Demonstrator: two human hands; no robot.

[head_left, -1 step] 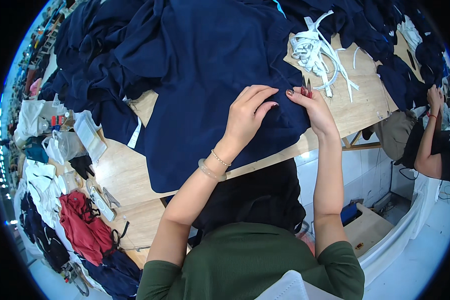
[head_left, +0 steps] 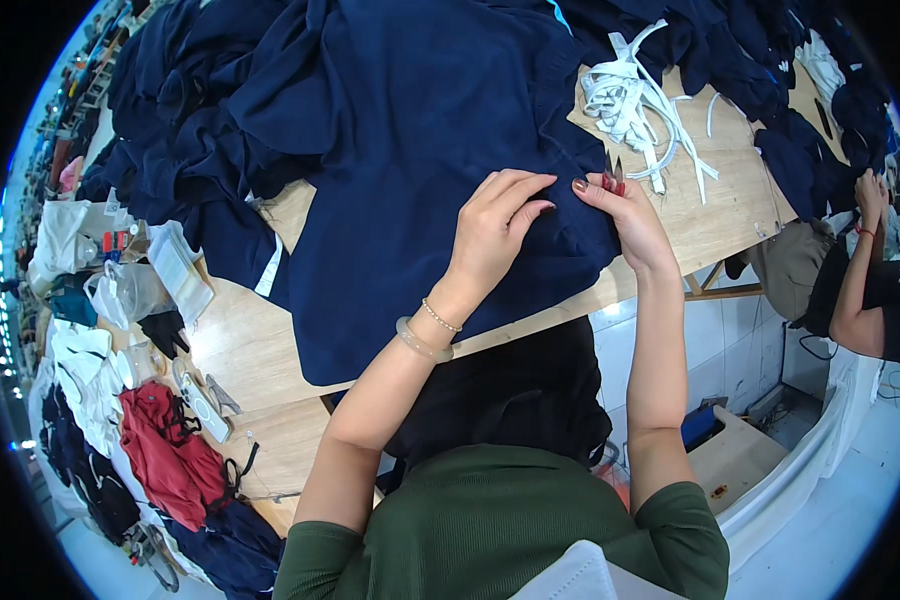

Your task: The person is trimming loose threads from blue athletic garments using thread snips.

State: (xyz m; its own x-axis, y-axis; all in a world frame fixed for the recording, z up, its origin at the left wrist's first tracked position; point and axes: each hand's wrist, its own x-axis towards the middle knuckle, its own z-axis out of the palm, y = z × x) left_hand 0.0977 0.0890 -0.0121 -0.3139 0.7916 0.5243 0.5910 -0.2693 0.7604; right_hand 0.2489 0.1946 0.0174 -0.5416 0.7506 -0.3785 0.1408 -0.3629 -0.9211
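A navy blue garment with a gathered edge lies spread over the wooden table in front of me. Over its right part hovers or rests my left hand, fingers extended and thumb a little apart from the index finger; I see nothing between them. My right hand is closed around small red-handled thread snips, blades pointing away from me. Its thumb presses at the garment's gathered edge, and the fingers beneath are partly hidden by the cloth. The two hands' fingertips are close together but apart.
White tape strips lie heaped on the table at the right. More navy garments are piled at the left and back. A red bag, plastic bags and a phone-like object lie at left. Another person's arm shows at right.
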